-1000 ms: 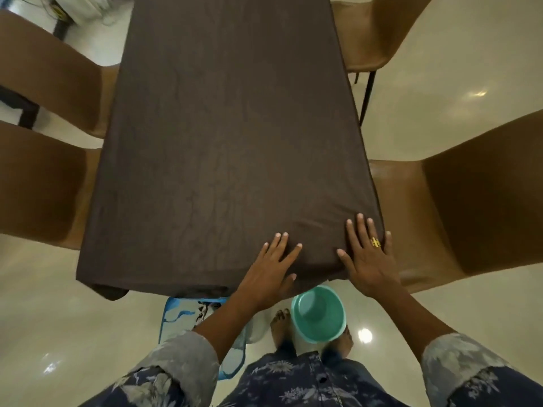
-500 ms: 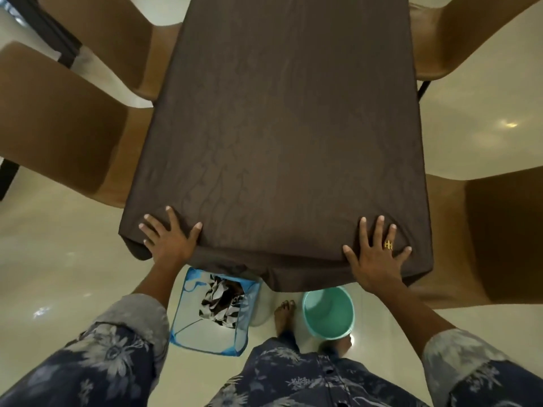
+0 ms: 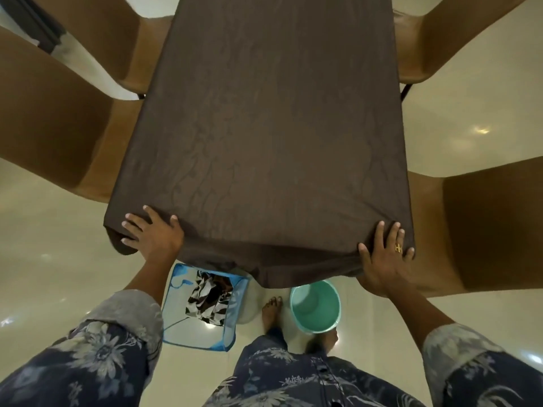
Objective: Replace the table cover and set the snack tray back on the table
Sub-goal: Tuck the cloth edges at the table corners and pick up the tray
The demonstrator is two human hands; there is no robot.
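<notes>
Dark brown table cover (image 3: pixel 264 136), spread over surface; left hand (image 3: pixel 154 235) and right hand (image 3: pixel 385 259) flat, fingers splayed, on its near corners; teal bucket (image 3: pixel 316 306) on floor between them.

The table cover (image 3: pixel 264 136) is dark brown. The chairs (image 3: pixel 53 118) are light brown. The bucket (image 3: pixel 316 306) is green. The bag (image 3: pixel 176 318) is blue. The sleeves (image 3: pixel 88 362) are dark blue with pale flowers.

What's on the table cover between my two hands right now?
Nothing. In the head view, the stretch of brown table cover between the left hand and the right hand is bare cloth, with only light wrinkles along the near edge.
</notes>
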